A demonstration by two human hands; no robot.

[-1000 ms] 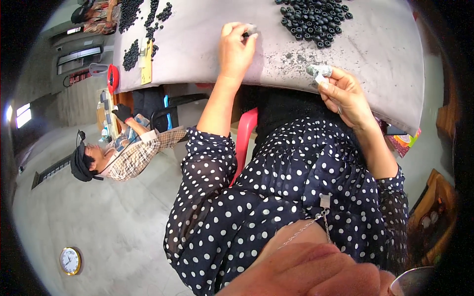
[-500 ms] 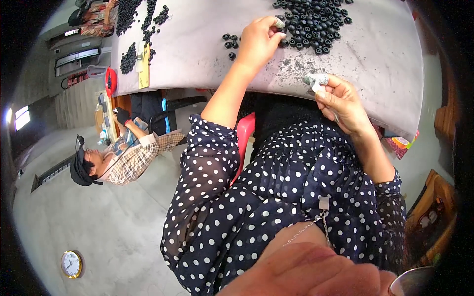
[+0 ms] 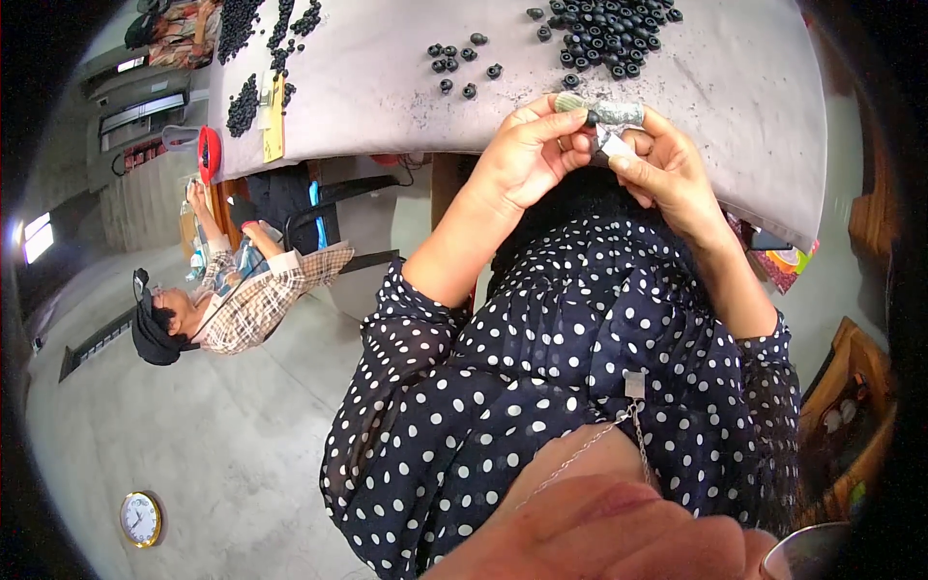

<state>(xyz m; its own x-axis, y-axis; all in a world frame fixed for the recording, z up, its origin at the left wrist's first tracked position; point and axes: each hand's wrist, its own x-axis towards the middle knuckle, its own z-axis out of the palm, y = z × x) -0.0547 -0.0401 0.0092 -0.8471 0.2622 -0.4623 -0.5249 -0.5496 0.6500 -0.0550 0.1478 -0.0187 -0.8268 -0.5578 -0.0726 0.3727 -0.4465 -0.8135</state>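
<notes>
At the far left, a round white-faced clock with a gold rim (image 3: pixel 141 519) shows low down, and above it a person in a black cap and checked shirt (image 3: pixel 256 304) sits beside a dark chair. Higher up, a bright red rounded container (image 3: pixel 210 155) stands by the edge of the counter covered in pale grey cloth (image 3: pixel 377 87). On that counter, a compact heap of small black beads (image 3: pixel 243 104) lies next to a flat yellow strip (image 3: pixel 275 118), with more black beads spread beyond. Further right, a loose cluster of round black ring-like pieces (image 3: pixel 451 60) lies scattered, well apart from the strip. Next comes the left hand (image 3: pixel 530 157), its forefinger in a ribbed grey-green cover (image 3: pixel 570 101); thumb and forefinger are pinched together on a small round black piece (image 3: pixel 592 117), which is held just above the near edge of the counter. Behind it, a dense pile of glossy black hollow pieces (image 3: pixel 604 39) sits on the cloth. Close against the left hand, the right hand (image 3: pixel 672 166) is mostly closed, a grey dusty wrap (image 3: pixel 622 114) on its forefinger, its thumb pressing a small flat white piece (image 3: pixel 616 145); whether that touches the black piece I cannot tell. Rightmost, a colourful packet (image 3: pixel 778 268) shows beneath the counter's edge.
</notes>
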